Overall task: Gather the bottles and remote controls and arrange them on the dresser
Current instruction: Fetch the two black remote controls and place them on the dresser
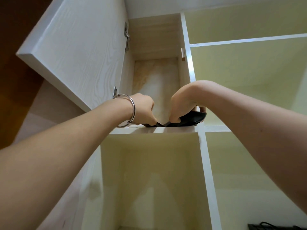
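Note:
I look up into a white cabinet. Both my hands rest on the front edge of a high shelf (176, 129) inside the open upper compartment. My right hand (184, 103) is closed over a black remote control (193, 119) that lies at the shelf's right end, its curved underside showing. My left hand (142, 108), with a metal bangle on the wrist, pinches a thin black remote control (157, 124) just left of it. The two black pieces almost meet; most of the left one is hidden behind the shelf edge. No bottles are in view.
The cabinet door (74, 47) stands open at the upper left, with hinges (126, 33) on its inner side. Open compartments with pale yellow backs lie below and to the right. A black item with a cord (274, 227) sits at the bottom right.

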### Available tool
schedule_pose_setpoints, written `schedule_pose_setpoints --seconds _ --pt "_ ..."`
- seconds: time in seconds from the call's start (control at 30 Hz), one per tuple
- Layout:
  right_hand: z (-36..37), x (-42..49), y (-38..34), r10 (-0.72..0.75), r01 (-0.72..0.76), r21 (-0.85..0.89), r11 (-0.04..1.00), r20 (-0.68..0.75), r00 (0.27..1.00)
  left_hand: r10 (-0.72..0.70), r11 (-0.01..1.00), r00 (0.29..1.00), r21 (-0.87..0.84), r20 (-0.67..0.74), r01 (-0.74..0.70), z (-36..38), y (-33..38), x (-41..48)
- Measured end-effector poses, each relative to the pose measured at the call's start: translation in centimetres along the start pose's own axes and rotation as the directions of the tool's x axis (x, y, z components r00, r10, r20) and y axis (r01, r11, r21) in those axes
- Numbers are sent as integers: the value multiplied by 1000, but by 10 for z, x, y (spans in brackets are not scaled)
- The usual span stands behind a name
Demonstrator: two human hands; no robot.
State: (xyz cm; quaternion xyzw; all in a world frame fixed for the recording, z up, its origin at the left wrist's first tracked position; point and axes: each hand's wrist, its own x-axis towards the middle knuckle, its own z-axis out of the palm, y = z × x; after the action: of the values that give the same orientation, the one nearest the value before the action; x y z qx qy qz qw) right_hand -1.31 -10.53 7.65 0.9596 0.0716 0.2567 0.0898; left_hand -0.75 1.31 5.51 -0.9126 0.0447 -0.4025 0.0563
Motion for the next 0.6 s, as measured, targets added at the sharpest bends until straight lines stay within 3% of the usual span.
schedule_pose_setpoints --seconds 0.13,0.3,0.4,0.5,0.6 --pt "1 -3 1 11 -11 20 1000 26 1000 -95 995 987 35 131 91 -15 0 -6" --pt "10 -3 -7 -20 15 -142 990 -31 999 -173 985 938 52 301 166 -8 5 -9" --pt "17 -3 -9 -49 44 -153 987 -29 998 -209 978 945 74 253 197 7 9 -16" --pt "28 -7 -3 -37 39 8 999 -118 992 -223 953 963 -171 153 248 19 5 -22" --pt "41 -9 11 29 82 399 913 -266 963 -270 895 963 -363 19 259 29 -4 -34"
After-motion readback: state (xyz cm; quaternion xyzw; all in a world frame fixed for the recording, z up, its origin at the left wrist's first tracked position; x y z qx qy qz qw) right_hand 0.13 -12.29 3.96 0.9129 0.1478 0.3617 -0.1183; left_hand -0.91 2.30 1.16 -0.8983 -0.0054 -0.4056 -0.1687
